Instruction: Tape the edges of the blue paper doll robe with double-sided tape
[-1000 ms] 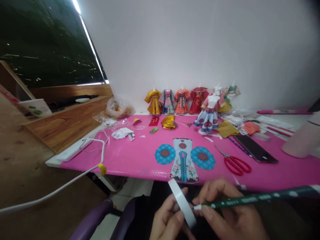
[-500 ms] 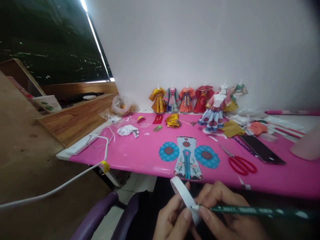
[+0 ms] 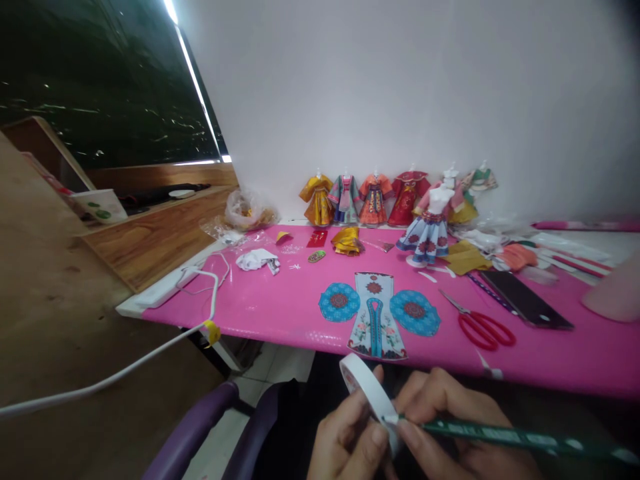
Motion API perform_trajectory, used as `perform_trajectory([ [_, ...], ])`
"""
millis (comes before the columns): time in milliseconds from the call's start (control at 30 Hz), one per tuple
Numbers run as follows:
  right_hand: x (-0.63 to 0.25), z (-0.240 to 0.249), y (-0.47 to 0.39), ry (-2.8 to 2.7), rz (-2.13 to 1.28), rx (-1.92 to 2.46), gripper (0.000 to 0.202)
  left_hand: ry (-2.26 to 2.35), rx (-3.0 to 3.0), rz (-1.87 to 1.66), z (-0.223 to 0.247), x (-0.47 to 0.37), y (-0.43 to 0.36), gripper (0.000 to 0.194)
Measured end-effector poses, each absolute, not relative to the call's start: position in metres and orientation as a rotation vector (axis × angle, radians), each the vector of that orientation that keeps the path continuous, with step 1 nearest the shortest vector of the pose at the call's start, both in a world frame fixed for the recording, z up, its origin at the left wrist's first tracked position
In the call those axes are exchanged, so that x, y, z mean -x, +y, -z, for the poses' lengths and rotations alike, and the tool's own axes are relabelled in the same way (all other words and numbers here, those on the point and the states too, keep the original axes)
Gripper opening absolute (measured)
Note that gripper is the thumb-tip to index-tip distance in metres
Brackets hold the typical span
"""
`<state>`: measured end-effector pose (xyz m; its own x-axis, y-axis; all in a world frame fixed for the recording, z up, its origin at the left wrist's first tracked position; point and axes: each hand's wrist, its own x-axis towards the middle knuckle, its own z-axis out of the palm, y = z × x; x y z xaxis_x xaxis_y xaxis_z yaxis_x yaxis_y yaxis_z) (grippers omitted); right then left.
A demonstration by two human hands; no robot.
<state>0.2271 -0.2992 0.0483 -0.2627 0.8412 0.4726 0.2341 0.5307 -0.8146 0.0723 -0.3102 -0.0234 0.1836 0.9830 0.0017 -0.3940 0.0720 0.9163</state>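
Fingers (image 3: pixel 374 438) bent — left hand (image 3: pixel 343 443) around tape (image 3: pixel 374 390), right hand (image 3: pixel 453 397) around pencil (image 3: pixel 510 435)

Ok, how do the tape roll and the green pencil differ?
The tape roll is a white ring; the green pencil is long and slim. The left hand holds the tape roll; the right hand holds the green pencil. Both are held off the table.
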Motion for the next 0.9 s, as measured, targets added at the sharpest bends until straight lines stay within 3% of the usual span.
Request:
perform_trajectory([
  [133,-0.228,-0.046,-0.299,-1.779,-0.780,0.892,0.016,0.822,-0.987,-1.206,0.021,-0.068,-0.311,0.061],
  [300,-0.230,-0.046,-0.299,-1.810,-0.758,0.876,0.016,0.819,-0.937,-1.160,0.013,-0.065,-0.315,0.064],
  [433,-0.230,-0.047,-0.298,-1.833,-0.757,0.888,0.017,0.861,-0.929,-1.304,0.023,-0.075,-0.315,0.056],
  [900,-0.233,-0.044,-0.298,-1.857,-0.747,0.902,0.017,0.879,-0.975,-1.177,0.025,-0.067,-0.316,0.072],
])
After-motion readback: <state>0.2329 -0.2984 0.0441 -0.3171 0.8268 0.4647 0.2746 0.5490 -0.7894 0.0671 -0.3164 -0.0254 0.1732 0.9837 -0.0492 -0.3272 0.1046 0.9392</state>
